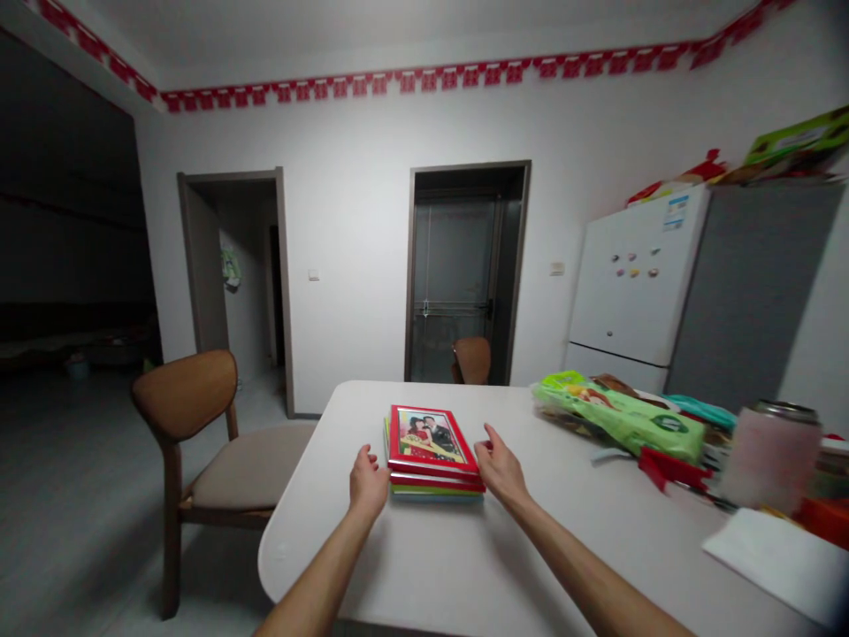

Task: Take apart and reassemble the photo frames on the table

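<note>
A stack of picture frames (434,494) lies on the white table in front of me. Uppermost is a red picture frame (396,435) around a photo of two people in dressy clothes; red, yellow-green and pale blue edges show beneath it. At the stack's left side is my left hand (369,483), fingers loosely bent and apart, its thumb side close against the frames. My right hand (501,466) is at the right side, index finger stretched out and the others bent, by the red frame's near right corner. Whether either hand presses on the stack I cannot tell.
On the right of the table (424,575) are a green packet (637,425), a pinkish jar with a metal lid (769,456), a white sheet (783,557) and red items. A wooden chair (186,398) stands left; a fridge (637,274) stands behind at right.
</note>
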{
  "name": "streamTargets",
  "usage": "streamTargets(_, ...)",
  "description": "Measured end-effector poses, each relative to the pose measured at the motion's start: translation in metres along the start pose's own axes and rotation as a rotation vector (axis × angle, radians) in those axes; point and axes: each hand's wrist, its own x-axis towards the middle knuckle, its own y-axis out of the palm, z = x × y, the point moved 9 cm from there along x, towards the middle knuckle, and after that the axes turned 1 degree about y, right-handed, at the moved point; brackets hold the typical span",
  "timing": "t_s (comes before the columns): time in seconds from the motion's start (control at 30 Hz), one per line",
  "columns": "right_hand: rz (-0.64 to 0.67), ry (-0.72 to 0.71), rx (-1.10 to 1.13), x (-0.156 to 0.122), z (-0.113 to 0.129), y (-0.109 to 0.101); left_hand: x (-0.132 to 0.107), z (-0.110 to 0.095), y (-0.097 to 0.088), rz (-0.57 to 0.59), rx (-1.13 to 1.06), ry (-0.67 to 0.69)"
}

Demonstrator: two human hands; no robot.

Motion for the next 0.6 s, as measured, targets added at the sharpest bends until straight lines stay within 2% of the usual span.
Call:
streamTargets(0.03,-0.018,-0.031,0.096,-0.007,0.017,-0.009,-0.005,-0.018,-0.002,-0.005,-0.04,0.027)
streamTargets(0.07,-0.038,-0.065,0.296,-0.017,0.036,-0.02,-0.012,-0.04,-0.001,0.009,-0.087,0.067)
streamTargets(0.13,0.008,-0.248,0.758,-0.042,0.089,-0.044,-0.032,-0.088,0.005,0.068,-0.188,0.155)
streamTargets(0.2,0.053,-0.397,1.033,-0.071,0.135,-0.072,-0.057,-0.135,0.013,0.154,-0.302,0.256)
streamTargets(0.27,0.087,-0.466,1.175,-0.093,0.163,-0.093,-0.088,-0.181,0.025,0.389,-0.606,0.423)
streamTargets(0.33,0.111,-0.483,1.229,-0.104,0.173,-0.104,-0.108,-0.202,0.031,0.534,-0.768,0.482)
streamTargets(0.4,0.129,-0.464,1.239,-0.106,0.169,-0.102,-0.112,-0.199,0.035,0.578,-0.806,0.456)
streamTargets(0.47,0.137,-0.385,1.239,-0.098,0.153,-0.09,-0.102,-0.179,0.04,0.549,-0.797,0.339)
streamTargets(0.6,0.237,-0.022,1.233,-0.08,0.113,-0.045,-0.075,-0.126,0.051,0.502,-0.706,0.006)
